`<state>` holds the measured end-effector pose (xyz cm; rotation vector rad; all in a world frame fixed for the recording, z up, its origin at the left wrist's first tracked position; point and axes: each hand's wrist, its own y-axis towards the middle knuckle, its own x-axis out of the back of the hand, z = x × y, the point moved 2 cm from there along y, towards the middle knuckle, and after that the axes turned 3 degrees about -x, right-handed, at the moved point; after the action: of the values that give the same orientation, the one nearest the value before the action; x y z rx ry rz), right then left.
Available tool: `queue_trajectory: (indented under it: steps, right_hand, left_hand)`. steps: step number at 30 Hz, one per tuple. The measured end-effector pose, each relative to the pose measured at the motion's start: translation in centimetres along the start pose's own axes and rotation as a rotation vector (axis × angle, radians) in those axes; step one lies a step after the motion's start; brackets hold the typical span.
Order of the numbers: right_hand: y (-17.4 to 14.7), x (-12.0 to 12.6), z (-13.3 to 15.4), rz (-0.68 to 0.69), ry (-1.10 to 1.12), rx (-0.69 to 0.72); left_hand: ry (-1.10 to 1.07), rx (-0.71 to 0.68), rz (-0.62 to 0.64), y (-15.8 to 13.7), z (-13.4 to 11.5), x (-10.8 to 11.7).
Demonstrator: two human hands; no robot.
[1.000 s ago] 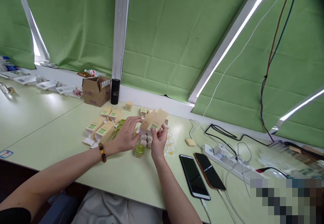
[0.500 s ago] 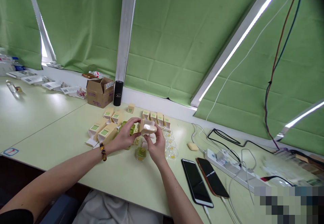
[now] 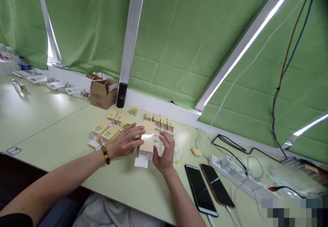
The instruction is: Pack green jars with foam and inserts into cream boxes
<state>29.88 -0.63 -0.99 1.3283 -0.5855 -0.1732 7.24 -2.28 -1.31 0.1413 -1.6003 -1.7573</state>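
Observation:
Between my hands, a small beige carton (image 3: 148,146) lies on the table with a white flap (image 3: 141,162) hanging out at its near end. Stretched fingers of my left hand (image 3: 128,140), which wears a beaded bracelet, rest along the carton's left side. My right hand (image 3: 164,152) is at the other side, fingers apart and curved, its thumb by the carton's edge. Green items (image 3: 127,128) are partly hidden behind my left hand. Clear plastic pieces with yellow spots (image 3: 176,159) lie beyond my right hand.
Larger open cartons (image 3: 110,134) stand at the left, and small cartons (image 3: 163,122) line up at the back. A cardboard box (image 3: 103,95) and black tumbler (image 3: 122,95) stand behind. Two phones (image 3: 201,190), a power strip (image 3: 233,175) and cables occupy the right.
The carton has come down to the table, turning so its flap end faces me. My fingers have loosened and spread beside it. The view has shifted slightly.

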Motion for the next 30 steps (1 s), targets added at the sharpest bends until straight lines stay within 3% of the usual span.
queue_trajectory:
  steps: [5,13,18,21,26,30]
  right_hand:
    - [-0.3,-0.2,0.7,0.005,0.104,-0.003]
    - [-0.8,-0.9,1.4,0.095,0.246,-0.106]
    - [-1.0,-1.0,1.4,0.147,0.257,-0.194]
    - [-1.1,-1.1,1.5,0.184,0.291,-0.265]
    - [-0.9,-0.9,1.6,0.2,0.339,-0.305]
    - [-1.0,-1.0,1.2,0.191,0.461,-0.432]
  left_hand:
    - [-0.098,0.121,-0.019,-0.2,-0.2,-0.5]
    - [-0.624,0.742,-0.112,0.0,-0.7,-1.9]
    - [-0.743,0.941,-0.156,0.6,-0.7,-1.9]
    - [-0.722,0.97,-0.114,0.7,-0.7,-1.9]
    - [-0.571,0.87,-0.096,0.9,-0.6,-1.7]
    - [-0.608,0.821,-0.027,0.9,-0.8,-1.4]
